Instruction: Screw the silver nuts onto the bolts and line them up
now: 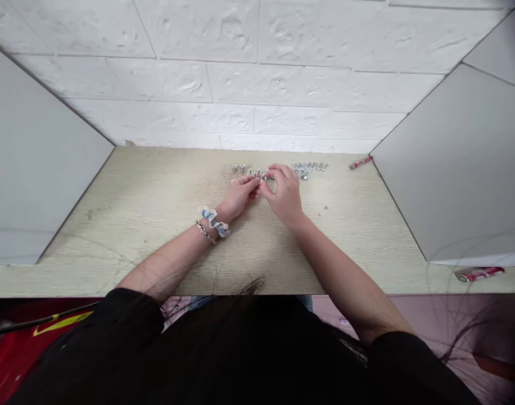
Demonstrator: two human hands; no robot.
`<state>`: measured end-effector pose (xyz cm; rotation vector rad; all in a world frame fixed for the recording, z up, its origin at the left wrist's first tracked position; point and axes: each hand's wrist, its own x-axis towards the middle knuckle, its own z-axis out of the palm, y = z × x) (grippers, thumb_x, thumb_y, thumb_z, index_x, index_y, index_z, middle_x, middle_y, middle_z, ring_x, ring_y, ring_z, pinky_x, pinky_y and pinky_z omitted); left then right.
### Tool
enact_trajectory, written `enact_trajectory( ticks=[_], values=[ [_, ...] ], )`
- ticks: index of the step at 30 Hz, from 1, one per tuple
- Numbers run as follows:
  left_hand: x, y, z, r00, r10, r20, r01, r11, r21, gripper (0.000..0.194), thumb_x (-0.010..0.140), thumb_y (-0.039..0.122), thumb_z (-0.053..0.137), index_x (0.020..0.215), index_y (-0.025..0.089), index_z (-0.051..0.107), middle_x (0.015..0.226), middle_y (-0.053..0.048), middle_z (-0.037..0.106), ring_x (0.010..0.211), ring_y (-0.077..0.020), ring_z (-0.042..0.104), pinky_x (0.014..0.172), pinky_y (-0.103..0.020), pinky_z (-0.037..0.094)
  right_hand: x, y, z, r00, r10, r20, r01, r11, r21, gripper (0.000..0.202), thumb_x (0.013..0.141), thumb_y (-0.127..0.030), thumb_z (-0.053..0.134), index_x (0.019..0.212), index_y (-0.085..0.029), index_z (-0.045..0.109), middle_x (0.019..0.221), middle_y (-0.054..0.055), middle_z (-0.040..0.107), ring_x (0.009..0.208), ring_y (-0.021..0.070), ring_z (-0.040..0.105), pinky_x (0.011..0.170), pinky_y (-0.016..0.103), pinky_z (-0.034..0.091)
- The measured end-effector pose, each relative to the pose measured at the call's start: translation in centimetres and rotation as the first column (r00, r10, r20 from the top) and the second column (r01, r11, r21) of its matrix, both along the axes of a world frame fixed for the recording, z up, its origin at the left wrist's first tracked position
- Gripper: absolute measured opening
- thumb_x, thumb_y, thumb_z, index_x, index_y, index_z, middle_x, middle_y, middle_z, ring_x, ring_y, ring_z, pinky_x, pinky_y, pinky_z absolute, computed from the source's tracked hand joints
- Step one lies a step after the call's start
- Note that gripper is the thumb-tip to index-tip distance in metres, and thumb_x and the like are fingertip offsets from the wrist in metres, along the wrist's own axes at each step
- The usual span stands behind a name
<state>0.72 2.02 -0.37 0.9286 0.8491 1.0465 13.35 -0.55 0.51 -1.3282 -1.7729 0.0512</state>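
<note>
My left hand (237, 199) and my right hand (286, 194) meet near the back of the table, both closed in a pinch. Between their fingertips sits a small silvery nut (264, 178), gripped by my right thumb and forefinger. My left fingers appear closed on a bolt, mostly hidden by the fingertips. Right behind them stand a few small bolts (250, 171), partly covered. Two nuts (238, 167) rest just left of these. Beyond my right hand lies a row of several silver bolts (311, 166), with more nuts (305, 175) in front of it.
The pale wooden table (156, 208) ends at a white brick-patterned wall (232, 84). Grey panels stand at the left (38, 152) and right (455, 169). One red cylinder (361, 162) lies at the back right, another red cylinder (480, 274) near the front right edge.
</note>
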Motion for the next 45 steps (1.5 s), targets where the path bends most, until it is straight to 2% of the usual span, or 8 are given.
enact_trajectory(
  ticks=[3,7,13,16,21,28,37,45],
  values=[
    [0.19,-0.53,0.42,0.977,0.006,-0.214,0.031,0.985,0.167,0.013,0.078,0.024,0.062,0.070,0.014,0.060,0.055,0.004,0.051,0.052,-0.0042,0.047,0.053,-0.017,0.039,0.26,0.36,-0.28,0.999,0.009,-0.037,-0.010,1.000,-0.022,0.012,0.083,-0.025,0.051,0.089,-0.020,0.060,0.107,0.009,0.061,0.106,0.0229,0.052,0.097,0.041,0.037],
    [0.11,-0.85,0.77,0.877,0.160,-0.453,0.018,0.932,0.363,0.014,0.080,0.025,0.055,0.073,0.015,0.062,0.053,0.005,0.048,0.050,-0.0052,0.045,0.051,-0.018,0.036,0.41,0.78,-0.78,0.998,0.043,-0.041,-0.045,0.997,-0.061,0.012,0.084,-0.026,0.051,0.089,-0.020,0.060,0.106,0.008,0.061,0.104,0.0227,0.053,0.095,0.040,0.039],
    [-0.22,-0.60,0.69,0.772,0.248,-0.585,0.053,0.892,0.448,0.019,0.083,0.029,0.050,0.082,0.016,0.064,0.057,0.004,0.052,0.052,-0.0079,0.048,0.056,-0.021,0.037,0.49,0.87,-0.80,0.996,0.061,-0.067,-0.063,0.998,-0.023,0.015,0.087,-0.028,0.048,0.092,-0.021,0.060,0.101,0.007,0.061,0.099,0.0213,0.055,0.092,0.037,0.042],
    [-0.19,-0.62,0.65,0.749,0.258,-0.610,0.082,0.878,0.472,0.020,0.084,0.030,0.051,0.080,0.017,0.065,0.055,0.004,0.051,0.053,-0.0096,0.047,0.057,-0.023,0.035,0.50,0.75,-0.54,0.995,0.067,-0.073,-0.070,0.997,-0.029,0.019,0.089,-0.028,0.044,0.095,-0.019,0.060,0.102,0.008,0.061,0.099,0.0207,0.055,0.091,0.035,0.043],
    [-0.04,-0.72,0.56,0.746,0.287,-0.601,0.110,0.837,0.535,0.017,0.078,0.021,0.055,0.064,0.016,0.063,0.050,0.003,0.047,0.055,-0.0109,0.040,0.057,-0.024,0.029,0.48,0.79,-0.53,0.994,0.107,-0.029,-0.110,0.983,-0.146,0.019,0.088,-0.026,0.045,0.095,-0.017,0.060,0.098,0.008,0.063,0.095,0.0203,0.057,0.088,0.034,0.044],
    [-0.01,-0.81,0.66,0.702,0.285,-0.653,0.134,0.848,0.513,0.019,0.082,0.023,0.050,0.081,0.016,0.069,0.059,0.002,0.055,0.060,-0.0120,0.044,0.061,-0.024,0.033,0.58,0.99,-0.67,0.994,0.097,-0.058,-0.105,0.979,-0.177,0.018,0.087,-0.026,0.047,0.094,-0.017,0.062,0.095,0.008,0.064,0.090,0.0189,0.059,0.083,0.033,0.045],
    [0.14,-1.08,1.00,0.744,0.253,-0.619,0.096,0.876,0.473,0.018,0.083,0.024,0.051,0.072,0.016,0.063,0.055,0.003,0.051,0.059,-0.0112,0.045,0.058,-0.023,0.032,0.48,1.07,-0.79,0.978,0.065,-0.200,-0.110,0.969,-0.222,0.021,0.084,-0.031,0.050,0.093,-0.017,0.063,0.093,0.006,0.066,0.078,0.0162,0.060,0.074,0.030,0.048],
    [-0.02,-0.90,0.93,0.830,0.132,-0.542,0.104,0.918,0.383,0.020,0.082,0.030,0.054,0.069,0.016,0.062,0.052,0.004,0.049,0.048,-0.0071,0.045,0.051,-0.021,0.033,0.49,0.90,-0.08,0.953,0.046,-0.299,-0.131,0.954,-0.270,0.022,0.080,-0.033,0.052,0.091,-0.018,0.065,0.093,0.005,0.068,0.076,0.0160,0.061,0.073,0.031,0.049]
  ],
)
